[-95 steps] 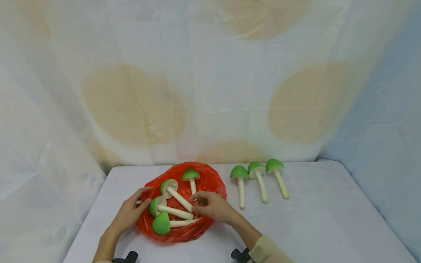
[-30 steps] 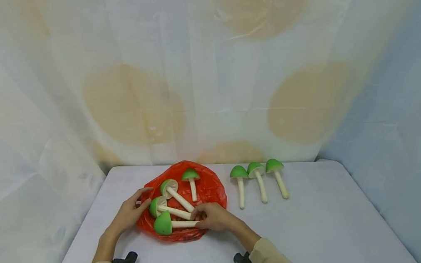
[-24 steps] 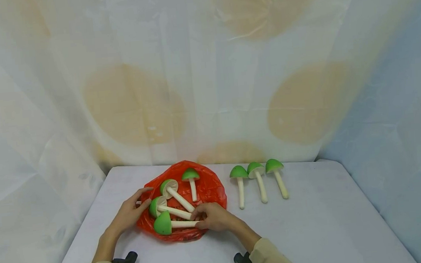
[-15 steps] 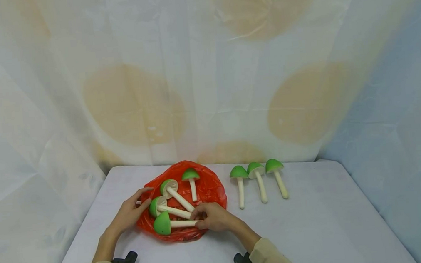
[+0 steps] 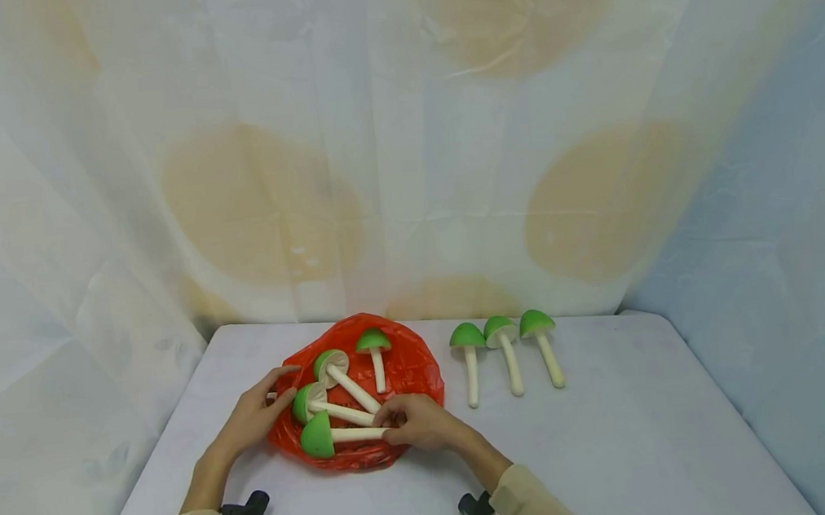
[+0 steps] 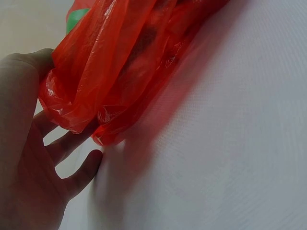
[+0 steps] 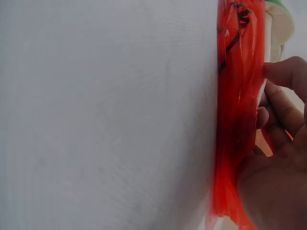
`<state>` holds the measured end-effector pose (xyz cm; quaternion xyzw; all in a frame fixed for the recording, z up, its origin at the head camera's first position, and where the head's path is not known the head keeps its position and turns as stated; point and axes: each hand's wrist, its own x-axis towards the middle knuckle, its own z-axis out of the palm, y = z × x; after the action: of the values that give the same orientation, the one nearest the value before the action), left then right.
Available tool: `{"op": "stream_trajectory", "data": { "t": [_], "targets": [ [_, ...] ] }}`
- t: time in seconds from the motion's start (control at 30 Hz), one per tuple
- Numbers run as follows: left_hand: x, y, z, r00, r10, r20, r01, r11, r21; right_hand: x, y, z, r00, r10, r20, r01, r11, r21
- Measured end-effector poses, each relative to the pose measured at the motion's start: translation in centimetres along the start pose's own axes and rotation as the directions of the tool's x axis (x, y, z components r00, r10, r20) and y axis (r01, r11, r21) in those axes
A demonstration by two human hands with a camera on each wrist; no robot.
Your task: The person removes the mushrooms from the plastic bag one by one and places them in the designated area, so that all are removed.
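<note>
A red plastic bag [image 5: 415, 355] lies spread open on the table, with several green-capped mushrooms with pale stems in it. At the bag's left edge my left hand [image 5: 252, 412] holds the plastic, the thumb on one side and the fingers on the other in the left wrist view. My right hand [image 5: 421, 425] pinches the stem end of the front mushroom [image 5: 318, 436], whose cap points left. Behind it lie a second mushroom [image 5: 341, 413], a third mushroom [image 5: 354, 389] and a small mushroom [image 5: 378, 367]. In the right wrist view, the thumb [image 7: 283, 74] overlaps the pale stem above the bag's rim.
Three more green-capped mushrooms stand in a row right of the bag, caps to the back: a left one [image 5: 471, 367], a middle one [image 5: 512, 363] and a right one [image 5: 548, 352]. The white table [image 5: 621, 452] ends at a pale spotted curtain [image 5: 445, 205].
My right hand has moved down and slightly right from over the middle stems to the front mushroom's stem, which it now pinches. The left hand stays at the bag's edge.
</note>
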<state>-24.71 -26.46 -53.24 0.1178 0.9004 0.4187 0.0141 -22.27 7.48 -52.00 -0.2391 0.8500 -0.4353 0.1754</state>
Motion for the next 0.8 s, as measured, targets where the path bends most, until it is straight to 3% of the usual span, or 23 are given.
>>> {"op": "stream_trajectory", "data": {
  "t": [0.2,0.8],
  "targets": [
    [0.01,0.0,-0.05,1.0,0.003,-0.002,-0.003,1.0,0.006,-0.05,-0.06,-0.12,1.0,-0.006,-0.01,0.006,1.0,0.014],
    [-0.12,0.06,-0.06,1.0,0.023,-0.014,-0.023,1.0,0.009,-0.51,-0.75,-0.61,0.998,-0.022,-0.056,0.032,0.982,0.184]
  ]
}}
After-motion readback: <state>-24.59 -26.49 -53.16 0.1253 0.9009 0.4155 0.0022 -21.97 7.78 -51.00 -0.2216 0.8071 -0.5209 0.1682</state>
